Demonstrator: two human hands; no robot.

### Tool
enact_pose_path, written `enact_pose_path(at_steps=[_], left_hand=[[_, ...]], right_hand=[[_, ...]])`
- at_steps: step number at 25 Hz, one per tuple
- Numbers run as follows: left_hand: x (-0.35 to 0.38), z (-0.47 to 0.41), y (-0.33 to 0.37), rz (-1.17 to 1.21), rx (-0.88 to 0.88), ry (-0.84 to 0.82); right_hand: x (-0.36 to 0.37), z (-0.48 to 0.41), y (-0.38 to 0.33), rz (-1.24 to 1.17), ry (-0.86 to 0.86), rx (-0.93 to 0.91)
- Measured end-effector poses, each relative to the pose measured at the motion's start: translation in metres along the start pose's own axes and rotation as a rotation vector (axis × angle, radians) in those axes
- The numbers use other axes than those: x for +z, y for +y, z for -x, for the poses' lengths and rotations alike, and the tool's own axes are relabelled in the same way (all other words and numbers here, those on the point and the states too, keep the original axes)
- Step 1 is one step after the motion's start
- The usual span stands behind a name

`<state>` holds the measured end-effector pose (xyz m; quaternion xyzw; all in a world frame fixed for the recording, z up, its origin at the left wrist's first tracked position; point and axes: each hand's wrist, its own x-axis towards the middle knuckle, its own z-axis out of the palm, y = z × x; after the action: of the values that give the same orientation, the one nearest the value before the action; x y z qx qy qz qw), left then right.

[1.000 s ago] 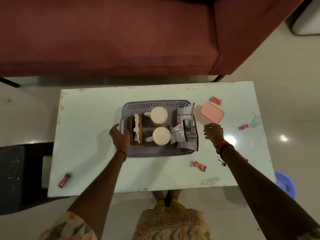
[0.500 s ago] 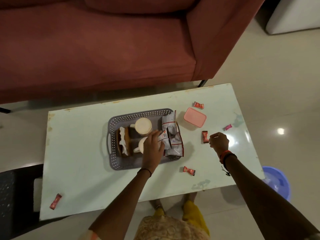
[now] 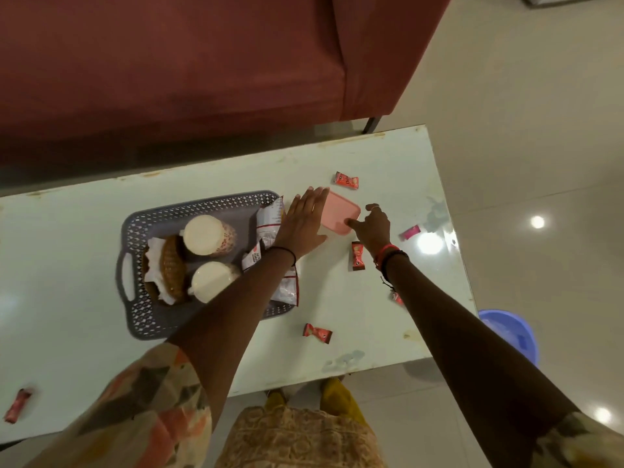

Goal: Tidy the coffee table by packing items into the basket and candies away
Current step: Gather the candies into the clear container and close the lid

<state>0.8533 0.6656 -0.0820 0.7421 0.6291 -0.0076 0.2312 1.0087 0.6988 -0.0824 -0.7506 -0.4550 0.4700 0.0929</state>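
Note:
A pink lidded box (image 3: 340, 213) lies on the white coffee table (image 3: 84, 349), right of the grey basket (image 3: 135, 228). My left hand (image 3: 304, 222) reaches across the basket, fingers straight and flat against the box's left side. My right hand (image 3: 371, 226) pinches the box's near right corner between thumb and curled fingers. Loose red candies lie beyond the box (image 3: 346, 180), beside my right wrist (image 3: 357, 256), near the front edge (image 3: 317, 333) and at the far left (image 3: 18, 404). A pink candy (image 3: 409, 232) lies to the right.
The basket holds two white-lidded cups (image 3: 204, 234) (image 3: 211, 281), woven coasters (image 3: 172, 265) and snack packets (image 3: 270, 217). A red sofa (image 3: 169, 62) stands behind the table. A blue tub (image 3: 510, 332) sits on the floor by the table's right end.
My left hand left the basket and crossed right to the pink box. My right hand let go of a red candy and went up to the box's corner. The view shifted right.

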Motion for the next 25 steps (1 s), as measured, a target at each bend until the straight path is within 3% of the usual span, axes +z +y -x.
enact_pose_path(at_steps=[5,10,13,20,25], left_hand=[[-0.006,-0.038,-0.005,-0.155,0.03,-0.097],[-0.009,-0.034,0.001,0.045,-0.138,-0.182],[0.002,-0.02,0.019,0.162,-0.247,-0.148],[0.025,-0.016,0.046,0.147,-0.317,0.029],[0.032,-0.015,0.047,0.127,-0.313,0.075]], right_hand=[[0.001,-0.016,0.003,0.01,0.0,-0.052],[-0.007,-0.022,0.002,0.079,-0.022,-0.106],[-0.014,-0.021,-0.003,0.166,-0.039,-0.155],[-0.017,-0.018,-0.022,0.545,-0.099,-0.299],[-0.018,-0.014,-0.025,0.565,-0.08,-0.294]])
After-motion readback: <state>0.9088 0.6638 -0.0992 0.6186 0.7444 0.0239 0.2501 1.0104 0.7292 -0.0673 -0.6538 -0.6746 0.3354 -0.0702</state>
